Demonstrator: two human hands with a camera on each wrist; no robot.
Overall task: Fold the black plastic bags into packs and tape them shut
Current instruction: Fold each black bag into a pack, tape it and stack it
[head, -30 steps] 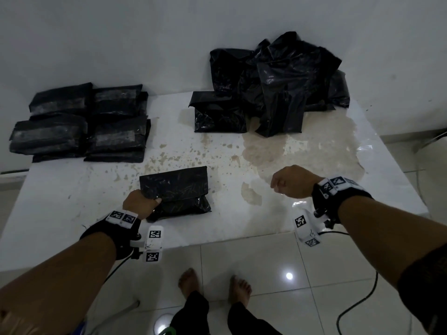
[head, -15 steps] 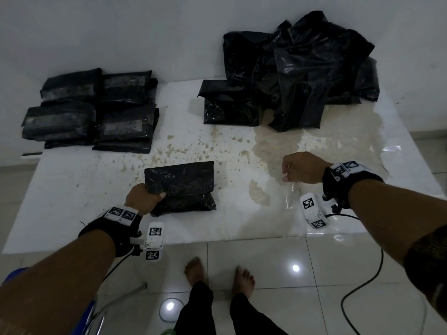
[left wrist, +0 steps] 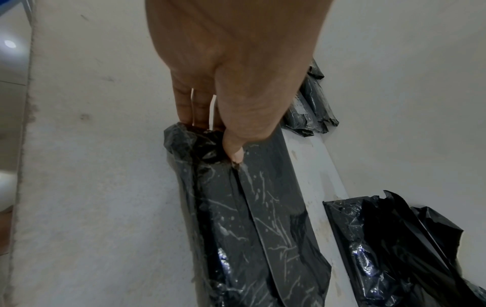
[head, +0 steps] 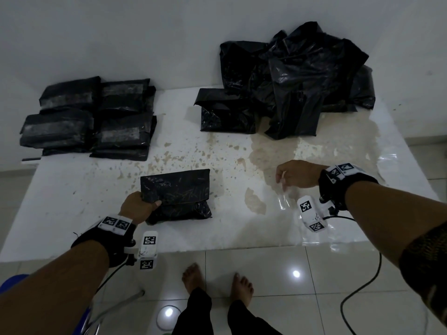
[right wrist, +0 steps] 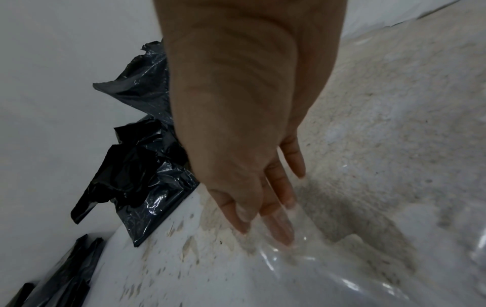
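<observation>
Folded black pack (head: 177, 195) flat on table

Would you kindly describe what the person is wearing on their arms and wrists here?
Both forearms are bare. Each wrist carries a black strap: left wrist strap, right wrist strap. Each strap bears white tags printed with black square markers, and a white camera block with the same markers hangs beneath. A black cable runs from the right unit to the floor.

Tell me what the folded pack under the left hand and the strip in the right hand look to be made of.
Folded pack: thin black plastic film, glossy, crinkled with pale creases. Strip pinched by the right hand: clear, shiny, wrinkled film, probably tape.
</observation>
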